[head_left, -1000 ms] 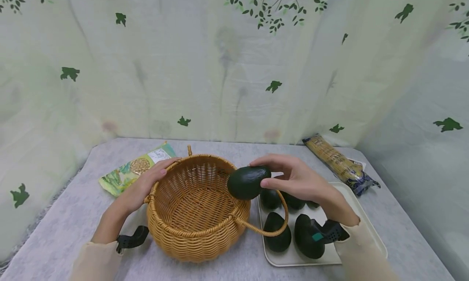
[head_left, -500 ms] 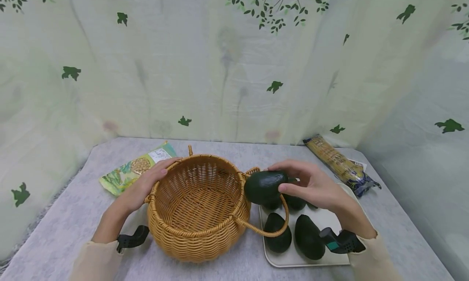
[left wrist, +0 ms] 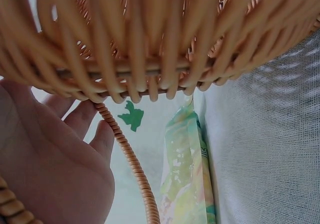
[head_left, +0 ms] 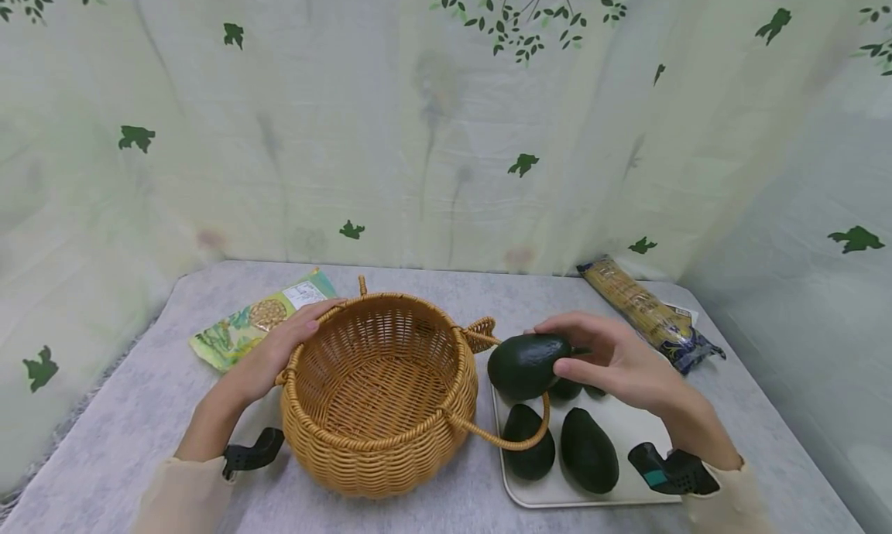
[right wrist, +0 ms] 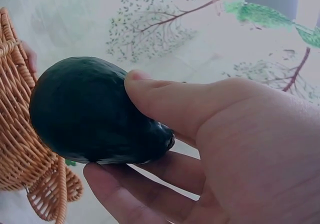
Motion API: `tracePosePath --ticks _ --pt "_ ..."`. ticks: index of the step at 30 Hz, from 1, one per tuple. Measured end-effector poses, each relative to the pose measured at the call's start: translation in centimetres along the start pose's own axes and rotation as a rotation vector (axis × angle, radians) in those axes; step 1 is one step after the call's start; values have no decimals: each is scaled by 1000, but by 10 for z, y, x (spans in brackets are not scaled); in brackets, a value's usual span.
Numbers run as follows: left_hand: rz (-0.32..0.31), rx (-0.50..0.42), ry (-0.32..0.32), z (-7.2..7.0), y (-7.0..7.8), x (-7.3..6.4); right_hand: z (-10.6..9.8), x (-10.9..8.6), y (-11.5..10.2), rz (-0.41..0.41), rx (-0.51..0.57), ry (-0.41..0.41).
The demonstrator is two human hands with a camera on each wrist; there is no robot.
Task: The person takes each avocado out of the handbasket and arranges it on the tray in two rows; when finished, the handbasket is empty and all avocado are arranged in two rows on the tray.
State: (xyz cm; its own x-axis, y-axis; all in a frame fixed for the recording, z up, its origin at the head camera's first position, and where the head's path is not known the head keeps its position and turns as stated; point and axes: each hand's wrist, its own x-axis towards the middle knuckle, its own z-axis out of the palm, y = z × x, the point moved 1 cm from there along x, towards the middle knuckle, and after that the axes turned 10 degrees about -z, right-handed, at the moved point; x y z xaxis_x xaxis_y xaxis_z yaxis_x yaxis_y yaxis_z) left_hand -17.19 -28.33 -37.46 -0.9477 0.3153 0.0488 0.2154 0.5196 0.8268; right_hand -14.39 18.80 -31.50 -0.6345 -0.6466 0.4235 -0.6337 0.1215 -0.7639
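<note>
In the head view my right hand [head_left: 613, 364] holds a dark green avocado [head_left: 524, 366] between thumb and fingers, over the tray's left side and beside the basket handle. Close up in the right wrist view, the thumb presses one side of the avocado [right wrist: 90, 109] and the fingers support it from below. My left hand [head_left: 275, 356] rests on the left rim of a round wicker basket [head_left: 379, 464], fingers fairly straight along it. In the left wrist view the palm faces the basket's woven side [left wrist: 150, 49]; some fingertips are hidden. The basket's visible inside holds nothing.
A pale tray [head_left: 644, 441] on the right bears several avocados, including a pear-shaped avocado [head_left: 588, 450] near its front. The basket's handle [head_left: 512, 443] overhangs the tray. A green food packet [head_left: 258, 321] lies back left; a long clear-wrapped packet [head_left: 641, 309] lies back right.
My right hand has carried the avocado rightward and slightly down, from the basket's right rim to over the tray. The left hand and basket have stayed in place.
</note>
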Motion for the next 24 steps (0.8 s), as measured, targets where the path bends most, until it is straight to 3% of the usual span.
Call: tracePosePath --ticks 14,24 --pt "-16 -8 1 0 0 0 -18 -23 3 61 -41 46" --pt "-18 -13 -3 0 1 0 -29 -48 12 220 -24 85"
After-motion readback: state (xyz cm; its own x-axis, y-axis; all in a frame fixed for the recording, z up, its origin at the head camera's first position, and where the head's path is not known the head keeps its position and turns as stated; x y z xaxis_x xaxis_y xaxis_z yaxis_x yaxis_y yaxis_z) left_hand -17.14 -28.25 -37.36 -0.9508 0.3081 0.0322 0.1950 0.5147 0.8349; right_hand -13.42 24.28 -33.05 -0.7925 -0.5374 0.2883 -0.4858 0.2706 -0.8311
